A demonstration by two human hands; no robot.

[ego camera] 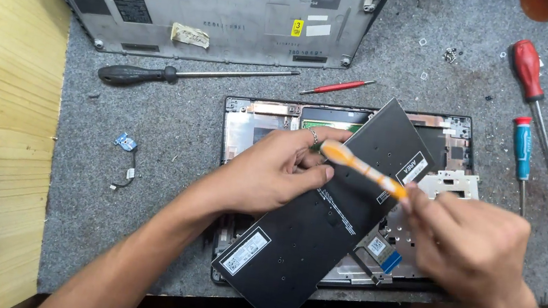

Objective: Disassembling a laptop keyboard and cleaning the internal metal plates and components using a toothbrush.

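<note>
Counts: two hands, one black keyboard panel, one orange-and-white brush, four screwdrivers, one open laptop chassis, one grey bottom cover, one small blue board with a wire tail, one small pile of loose screws, all on one grey felt mat. Taking the chassis as reference: the keyboard panel lies on top of it, tilted diagonally, back side up, matte black with white labels at its lower-left end and near its upper-right end. Left hand grips the panel's upper-left edge, fingers curled over it, ring on one finger. Right hand is closed around the brush handle, brush head over the panel near the left fingertips; brush is motion-blurred, bristles hard to make out. Black-handled screwdriver and thin red one lie just above the chassis; big red-handled one and blue-handled one lie to its right. Bottom cover sits above the chassis, top edge cut off by the frame. Blue board lies left of the chassis. Screws sit above-right of it. Most of the chassis interior is hidden under the panel and both hands; an orange object at the top edge is cut off, can't identify.
</note>
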